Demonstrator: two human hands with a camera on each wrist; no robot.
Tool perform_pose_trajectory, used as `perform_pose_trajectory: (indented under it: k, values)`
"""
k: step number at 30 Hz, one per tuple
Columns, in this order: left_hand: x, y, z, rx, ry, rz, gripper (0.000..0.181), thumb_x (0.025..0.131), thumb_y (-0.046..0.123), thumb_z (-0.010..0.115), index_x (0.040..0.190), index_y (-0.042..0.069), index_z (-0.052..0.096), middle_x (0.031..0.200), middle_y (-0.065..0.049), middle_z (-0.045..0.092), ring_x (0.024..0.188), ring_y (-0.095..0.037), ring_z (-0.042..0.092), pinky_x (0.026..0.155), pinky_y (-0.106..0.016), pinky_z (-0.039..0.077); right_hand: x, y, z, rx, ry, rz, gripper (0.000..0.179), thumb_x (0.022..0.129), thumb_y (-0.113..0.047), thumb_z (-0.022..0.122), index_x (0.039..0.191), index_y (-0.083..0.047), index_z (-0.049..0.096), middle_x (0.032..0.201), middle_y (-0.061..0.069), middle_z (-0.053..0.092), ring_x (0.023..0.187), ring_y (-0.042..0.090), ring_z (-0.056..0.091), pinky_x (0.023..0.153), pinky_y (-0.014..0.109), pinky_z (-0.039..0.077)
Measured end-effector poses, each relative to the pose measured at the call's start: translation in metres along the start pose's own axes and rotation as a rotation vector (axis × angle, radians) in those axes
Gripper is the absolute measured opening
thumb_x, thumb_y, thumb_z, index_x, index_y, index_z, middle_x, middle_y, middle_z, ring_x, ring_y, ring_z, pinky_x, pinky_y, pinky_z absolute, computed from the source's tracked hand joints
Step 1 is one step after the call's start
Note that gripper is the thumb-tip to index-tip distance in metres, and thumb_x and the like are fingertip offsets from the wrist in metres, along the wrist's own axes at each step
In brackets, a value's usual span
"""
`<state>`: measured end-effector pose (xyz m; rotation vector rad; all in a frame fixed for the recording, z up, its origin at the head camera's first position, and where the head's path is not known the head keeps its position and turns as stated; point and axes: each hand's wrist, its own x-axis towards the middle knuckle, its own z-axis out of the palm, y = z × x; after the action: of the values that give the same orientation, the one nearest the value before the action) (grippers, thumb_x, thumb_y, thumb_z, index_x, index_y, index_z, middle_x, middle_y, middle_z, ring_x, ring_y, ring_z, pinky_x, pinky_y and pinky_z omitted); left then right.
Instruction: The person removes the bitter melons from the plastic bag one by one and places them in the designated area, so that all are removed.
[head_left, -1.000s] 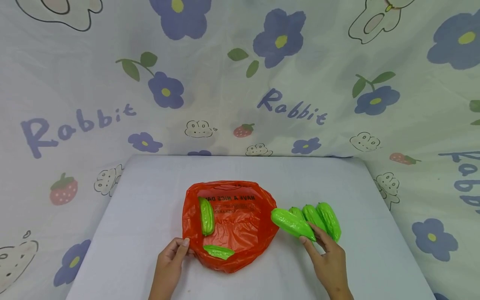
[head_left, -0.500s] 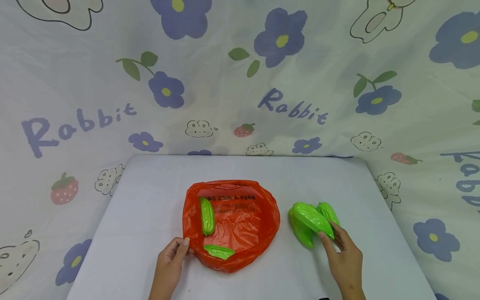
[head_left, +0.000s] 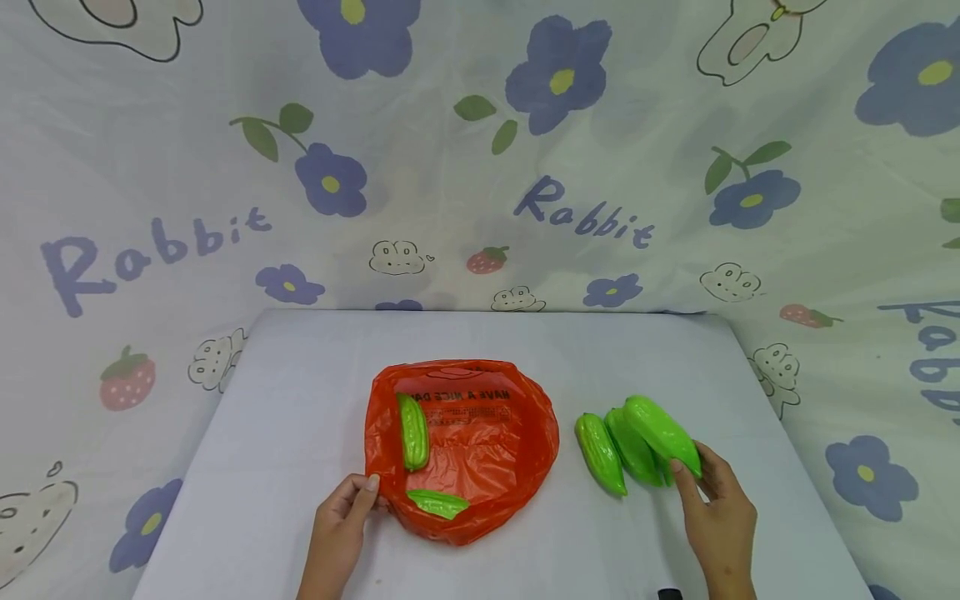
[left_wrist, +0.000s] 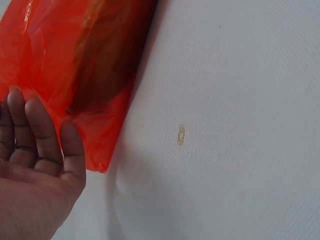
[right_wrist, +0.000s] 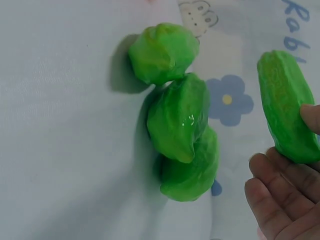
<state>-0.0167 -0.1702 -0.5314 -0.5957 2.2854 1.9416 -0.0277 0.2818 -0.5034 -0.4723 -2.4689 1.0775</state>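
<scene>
A red plastic bag (head_left: 537, 467) lies with its mouth spread wide, lettering visible on its inner side. Two bright green, ridged bitter melons are inside: one (head_left: 414, 433) against the left wall, another (head_left: 438, 503) near the front rim. My left hand (head_left: 343, 518) pinches the bag's left front edge between thumb and fingers. My right hand (head_left: 717, 508) grips the tapered end of a bitter melon (head_left: 660, 433), raised over the pile at the right. Under and beside it are three more bitter melons, one (head_left: 600, 454) at the left plainly seen, the others partly covered.
A white-covered table (head_left: 315, 375) bears everything. Behind and beside it hangs a patterned cloth (head_left: 420, 167) with flowers, rabbits and strawberries. A small black object (head_left: 670, 594) shows at the bottom edge, near my right wrist. The bag stands left of the loose melons.
My right hand has carried its bitter melon rightward, from beside the bag's rim to over the right side of the pile. My left hand and the bag have stayed put.
</scene>
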Motion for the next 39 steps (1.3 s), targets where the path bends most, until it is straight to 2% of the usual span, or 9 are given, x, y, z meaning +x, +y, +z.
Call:
perform_pose_trajectory:
  k: [5, 12, 20, 29, 39]
  values:
    - [0.000, 0.000, 0.000, -0.007, -0.002, -0.008, 0.043, 0.108, 0.044, 0.059, 0.101, 0.002, 0.064, 0.093, -0.010, 0.069, 0.092, -0.019, 0.066, 0.084, -0.026, 0.056, 0.004, 0.005, -0.001, -0.013, 0.002, 0.033, 0.048, 0.101, -0.020, 0.074, 0.140, 0.002, 0.059, 0.131, 0.028, 0.066, 0.113, 0.046, 0.067, 0.077, -0.003, 0.038]
    - [0.001, 0.000, 0.000, -0.009, -0.005, -0.016, 0.044, 0.107, 0.045, 0.059, 0.102, 0.002, 0.064, 0.094, -0.011, 0.069, 0.093, -0.020, 0.065, 0.084, -0.026, 0.056, 0.009, 0.017, -0.004, -0.040, 0.047, 0.087, 0.048, 0.101, -0.023, 0.073, 0.139, 0.003, 0.059, 0.130, 0.029, 0.066, 0.115, 0.045, 0.067, 0.079, -0.003, 0.038]
    - [0.001, 0.000, 0.000, 0.004, 0.001, -0.027, 0.043, 0.108, 0.044, 0.058, 0.102, 0.002, 0.064, 0.093, -0.010, 0.069, 0.092, -0.019, 0.065, 0.083, -0.026, 0.056, 0.012, 0.027, -0.005, -0.045, 0.070, 0.157, 0.052, 0.105, -0.028, 0.067, 0.143, 0.006, 0.055, 0.133, 0.033, 0.062, 0.119, 0.048, 0.064, 0.073, -0.004, 0.037]
    - [0.001, 0.000, 0.000, 0.002, -0.008, -0.026, 0.042, 0.108, 0.043, 0.058, 0.103, 0.002, 0.064, 0.094, -0.008, 0.069, 0.092, -0.018, 0.066, 0.083, -0.025, 0.056, 0.017, 0.045, -0.003, -0.085, 0.088, 0.243, 0.057, 0.106, -0.034, 0.064, 0.142, 0.008, 0.055, 0.132, 0.037, 0.060, 0.114, 0.052, 0.065, 0.061, -0.005, 0.034]
    - [0.001, 0.001, 0.000, -0.015, -0.006, -0.032, 0.039, 0.109, 0.040, 0.058, 0.104, 0.001, 0.064, 0.094, -0.008, 0.068, 0.092, -0.017, 0.066, 0.083, -0.025, 0.056, 0.022, 0.062, 0.004, -0.132, 0.104, 0.302, 0.059, 0.107, -0.038, 0.060, 0.140, 0.010, 0.055, 0.128, 0.038, 0.061, 0.107, 0.051, 0.067, 0.056, 0.000, 0.029]
